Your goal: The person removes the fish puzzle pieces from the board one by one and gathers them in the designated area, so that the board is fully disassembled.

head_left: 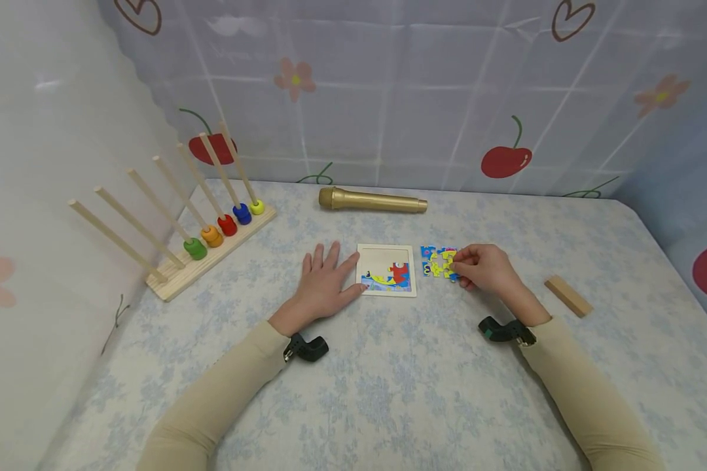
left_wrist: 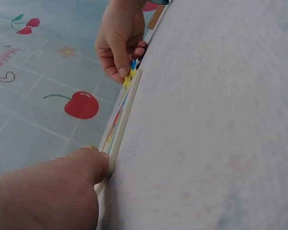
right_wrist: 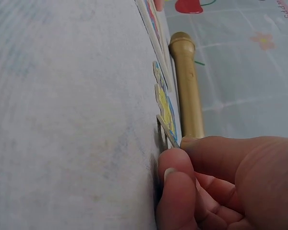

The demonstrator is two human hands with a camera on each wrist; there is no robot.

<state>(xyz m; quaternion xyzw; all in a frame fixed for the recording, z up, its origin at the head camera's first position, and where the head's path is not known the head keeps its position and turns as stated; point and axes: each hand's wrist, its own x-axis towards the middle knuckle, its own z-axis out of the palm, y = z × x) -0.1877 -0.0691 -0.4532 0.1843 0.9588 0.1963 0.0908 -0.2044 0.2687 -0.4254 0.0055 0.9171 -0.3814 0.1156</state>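
Note:
A square wooden puzzle frame [head_left: 385, 296] lies on the table, its lower part filled with colourful pieces and its upper part bare wood. My left hand [head_left: 325, 288] rests flat beside it with fingers spread, the thumb at the frame's lower left edge. To the right of the frame lie several loose puzzle pieces [head_left: 431, 268] in yellow and blue. My right hand [head_left: 484, 268] pinches a puzzle piece [right_wrist: 167, 130] between thumb and fingertips. In the right wrist view that piece is tilted, one edge raised, close over the table beside the other pieces.
A gold toy microphone [head_left: 372, 200] lies behind the frame. At the left stands a wooden peg rack [head_left: 220, 252] with coloured beads on several tall rods. A small wooden block [head_left: 568, 296] lies right of my right hand. A printed curtain [head_left: 400, 98] hangs behind the table.

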